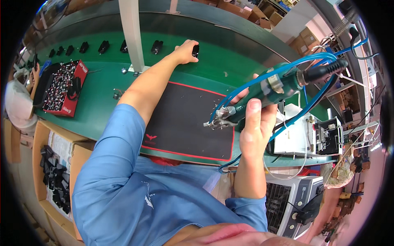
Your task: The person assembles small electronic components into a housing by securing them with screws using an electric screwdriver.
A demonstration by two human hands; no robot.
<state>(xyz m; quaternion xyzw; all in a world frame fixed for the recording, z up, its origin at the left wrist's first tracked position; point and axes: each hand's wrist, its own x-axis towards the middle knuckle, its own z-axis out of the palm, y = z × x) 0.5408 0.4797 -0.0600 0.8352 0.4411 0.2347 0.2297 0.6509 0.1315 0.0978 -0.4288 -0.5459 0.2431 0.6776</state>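
Observation:
My left hand is stretched out over the green conveyor belt, its fingers closed around a small black part that is mostly covered by them. My right hand grips a dark green power screwdriver with a metal nose and blue air hoses. The tool is tilted above a black mat with a red border, its nose toward the mat. Several small screws lie scattered on the mat near the tool's nose.
Several black parts sit in a row along the belt. A white post stands at the belt's near edge. To the left are a red box of small parts and a carton of black pieces. A white machine stands right.

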